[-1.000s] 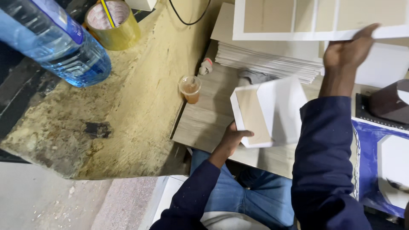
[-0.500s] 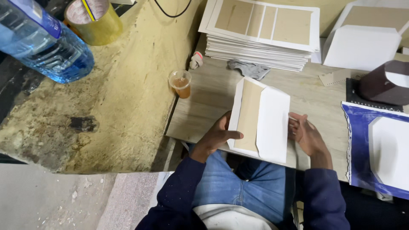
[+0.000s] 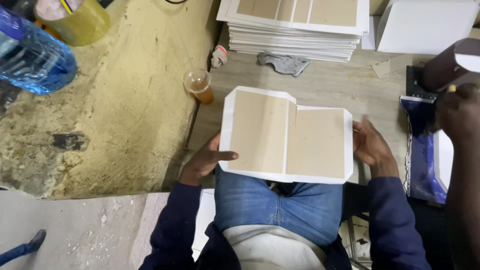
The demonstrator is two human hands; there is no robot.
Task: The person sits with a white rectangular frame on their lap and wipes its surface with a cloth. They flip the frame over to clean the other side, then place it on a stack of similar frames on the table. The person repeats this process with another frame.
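Now your left hand pinches the card by its left edge, thumb on top. Your right hand rests open-fingered against the right edge, card flat over your lap at the desk edge.

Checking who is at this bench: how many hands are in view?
3. The left hand grips the flat cardboard sheet at its left edge, the right hand is at its right edge, and a co-worker's hand shows at far right. Others may be hidden.

The flat card sheet lies on the bench. The sheet stack sits at twelve o'clock from it. The cup stands at ten o'clock, the rag between stack and sheet.
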